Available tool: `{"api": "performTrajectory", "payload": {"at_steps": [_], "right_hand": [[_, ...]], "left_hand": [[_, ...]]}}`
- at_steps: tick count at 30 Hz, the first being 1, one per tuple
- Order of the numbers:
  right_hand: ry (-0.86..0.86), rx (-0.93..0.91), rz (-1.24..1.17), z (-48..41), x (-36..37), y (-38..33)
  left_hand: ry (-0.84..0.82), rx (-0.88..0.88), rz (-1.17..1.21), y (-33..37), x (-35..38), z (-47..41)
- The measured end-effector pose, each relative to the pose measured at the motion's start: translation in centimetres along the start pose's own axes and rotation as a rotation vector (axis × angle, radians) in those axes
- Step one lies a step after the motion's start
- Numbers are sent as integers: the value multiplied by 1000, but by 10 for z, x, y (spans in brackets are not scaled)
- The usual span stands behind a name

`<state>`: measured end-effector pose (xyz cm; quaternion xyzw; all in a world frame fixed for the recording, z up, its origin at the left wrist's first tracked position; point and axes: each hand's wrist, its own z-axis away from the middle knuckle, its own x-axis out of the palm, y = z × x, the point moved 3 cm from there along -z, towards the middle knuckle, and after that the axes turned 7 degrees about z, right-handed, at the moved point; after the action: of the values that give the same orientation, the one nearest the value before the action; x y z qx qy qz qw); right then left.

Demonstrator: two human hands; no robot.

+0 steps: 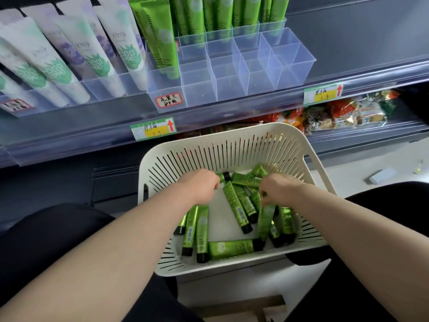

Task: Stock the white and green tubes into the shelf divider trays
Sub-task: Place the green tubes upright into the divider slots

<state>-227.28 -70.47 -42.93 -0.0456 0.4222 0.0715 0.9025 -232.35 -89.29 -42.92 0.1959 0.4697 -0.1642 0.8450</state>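
Forearms (pixel 116 240) reach into the basket (pixel 232 130). Left hand (pixel 202 184) grips a capped tube (pixel 224 176); right hand (pixel 278 189) pinches a hanging tube (pixel 267 219) — other tubes (pixel 232 248) lie loose below. Recommend lifting each clear, then seating it cap-down in vacant cells of the tray (pixel 232 84).

Price tags (pixel 153 128): red up-arrows; writing illegible.

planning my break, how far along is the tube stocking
Done: white plastic tubes with green leaf prints stand in the left tray, and shiny green tubes stand in the clear plastic divider tray's back row and front-left cell. In hand: the left hand and right hand each grip one of the loose green tubes in the white slatted basket. Left: most cells are empty, and many tubes lie in the basket.
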Motion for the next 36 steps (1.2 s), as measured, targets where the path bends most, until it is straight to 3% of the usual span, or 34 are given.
{"api": "performTrajectory", "payload": {"at_steps": [4,10,16,20,24,28,30,36], "right_hand": [[128,-15,-69,9,-15,1],[209,-37,-136,29,-37,-3],[251,-33,-12,38,-47,0],[284,-16,43,31,-54,2],[281,-9,-7,25,-55,6],[274,-18,8,21,-60,7],[279,-21,29,20,-65,7],[423,-18,44,43,-89,5]], "left_hand": [[-39,-50,76,0,14,-5],[-156,-208,377,6,52,-20],[-238,-115,391,36,69,-41],[-164,-249,465,38,74,-55],[54,-335,461,33,72,-56],[168,-453,680,25,68,-42],[174,-429,759,26,60,-30],[263,-252,660,20,2,20]]}}
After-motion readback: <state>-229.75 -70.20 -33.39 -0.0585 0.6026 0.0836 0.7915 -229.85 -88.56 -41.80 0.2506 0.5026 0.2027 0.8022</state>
